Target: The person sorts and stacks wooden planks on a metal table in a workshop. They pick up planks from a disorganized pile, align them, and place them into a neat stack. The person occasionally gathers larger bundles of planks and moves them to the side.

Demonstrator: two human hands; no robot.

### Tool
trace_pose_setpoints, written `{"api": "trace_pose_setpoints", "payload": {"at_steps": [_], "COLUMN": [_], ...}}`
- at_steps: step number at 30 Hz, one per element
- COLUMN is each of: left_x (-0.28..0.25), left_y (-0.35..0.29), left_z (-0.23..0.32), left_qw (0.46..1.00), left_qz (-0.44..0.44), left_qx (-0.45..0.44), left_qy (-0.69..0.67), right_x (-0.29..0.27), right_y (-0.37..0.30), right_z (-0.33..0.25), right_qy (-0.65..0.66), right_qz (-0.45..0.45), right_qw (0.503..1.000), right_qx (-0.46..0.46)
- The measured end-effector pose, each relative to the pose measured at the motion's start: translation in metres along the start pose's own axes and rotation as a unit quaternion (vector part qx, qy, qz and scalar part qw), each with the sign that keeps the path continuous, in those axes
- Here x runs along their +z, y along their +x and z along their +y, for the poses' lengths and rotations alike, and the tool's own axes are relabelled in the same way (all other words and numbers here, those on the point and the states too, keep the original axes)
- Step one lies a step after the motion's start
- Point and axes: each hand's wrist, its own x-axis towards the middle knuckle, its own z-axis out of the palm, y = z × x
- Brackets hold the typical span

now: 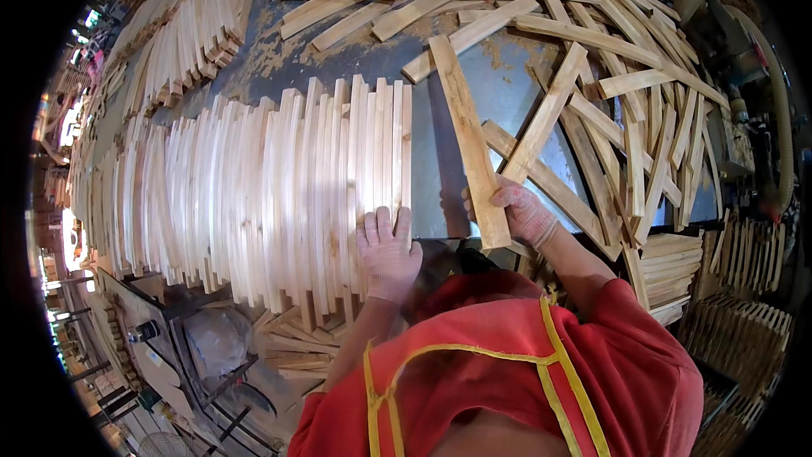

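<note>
My right hand (523,210), in a light knitted glove, is closed round the near part of a flat wooden slat (469,135). The slat is tilted, its far end leaning left, just right of a long row of slats (279,186) packed side by side on edge. My gloved left hand (389,252) lies with fingers stretched out on the near right end of that row. Beyond my right hand, another loose slat (550,114) slants across the metal table (436,169). The fingertips of my right hand are partly hidden by the held slat.
A tangled heap of loose slats (626,59) covers the table's far and right side. Another packed row (190,42) stands at the far left, with sawdust (321,55) beside it. Stacked slats (668,271) sit low on the right; a dark metal frame (190,355) stands at near left.
</note>
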Motion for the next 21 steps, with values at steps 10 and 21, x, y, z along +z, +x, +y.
{"api": "trace_pose_setpoints", "payload": {"at_steps": [10, 21], "left_x": [-0.008, 0.003], "left_y": [-0.009, -0.004], "left_z": [-0.019, -0.006], "left_qw": [0.998, 0.997], "left_qz": [-0.012, 0.050], "left_qx": [0.059, 0.050], "left_qy": [-0.037, -0.028], "right_x": [0.074, -0.106], "right_y": [0.063, 0.057], "right_z": [-0.097, -0.127], "right_qy": [-0.296, -0.657], "right_qz": [0.072, 0.589], "right_qw": [0.934, 0.452], "right_qx": [-0.188, -0.130]}}
